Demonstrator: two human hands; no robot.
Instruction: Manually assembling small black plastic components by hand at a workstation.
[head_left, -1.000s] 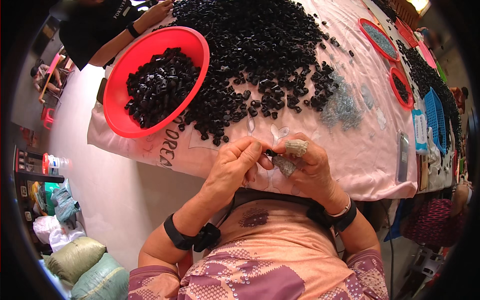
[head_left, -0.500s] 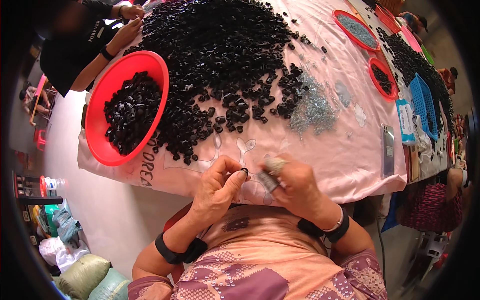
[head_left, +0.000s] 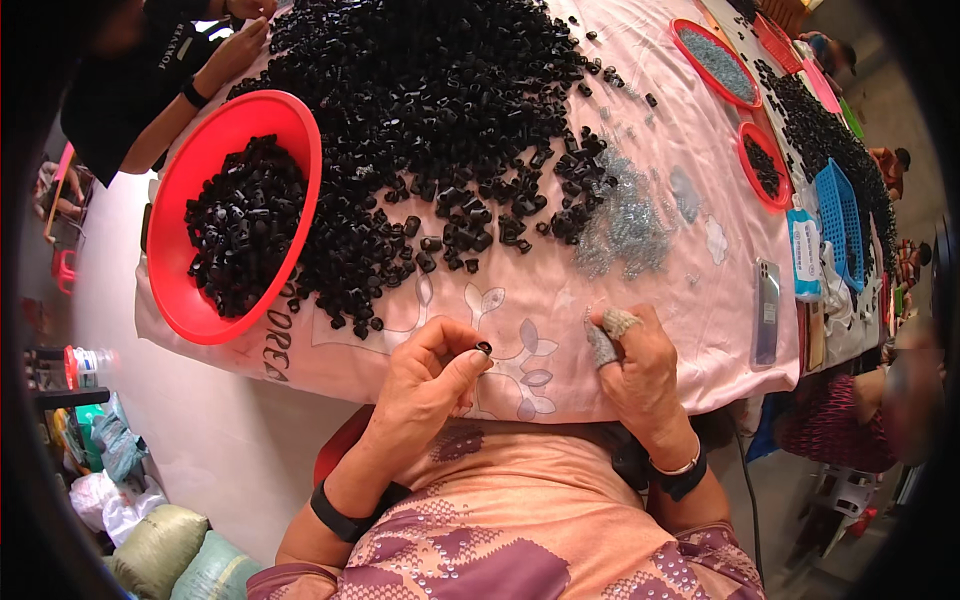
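Observation:
My left hand pinches a small round black plastic part between thumb and forefinger, its hollow end showing. To its right, over the cloth, my right hand has grey wrapping on its thumb and forefinger. Those fingertips are close together; anything between them is too small to make out. Beyond the right hand lies a patch of small clear bluish pieces. A large heap of black plastic parts spreads over the far side. At the left, a red basin holds more of the same black parts.
A pink printed cloth covers the table. A phone lies near its right edge, beside a white-and-blue packet and a blue basket. Red trays stand at the far right. Another person's hand works at the far left.
My right hand has moved right and away from the left hand, which still holds the black part. The whole view has shifted slightly; the other person's hands appear further left.

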